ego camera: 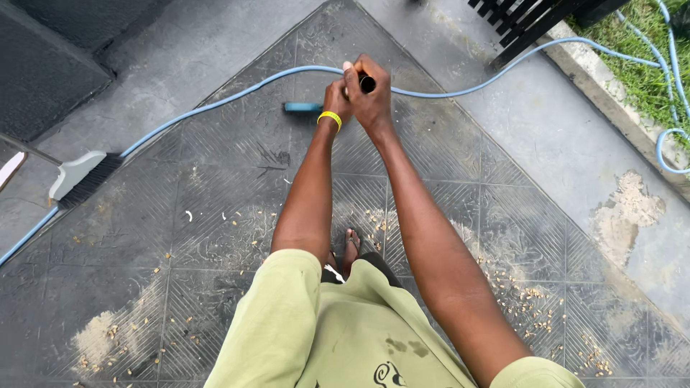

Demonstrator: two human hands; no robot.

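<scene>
Both hands are stretched out in front of me, closed together around the top of a black handle (366,82) that points up at the camera. My left hand (336,99) wears a yellow wristband and grips just below my right hand (371,97), which wraps the handle's end. Beyond the hands, a small blue tool head (302,107) rests on the dark patterned floor tiles (215,215); the shaft joining it to the handle is hidden by my hands.
A light blue hose (215,100) runs across the floor and loops onto grass (647,72) at the top right. A grey-headed broom (80,176) lies at the left. Grain husks (528,294) and sandy patches (625,208) are scattered about. A black gate (532,21) stands at the back.
</scene>
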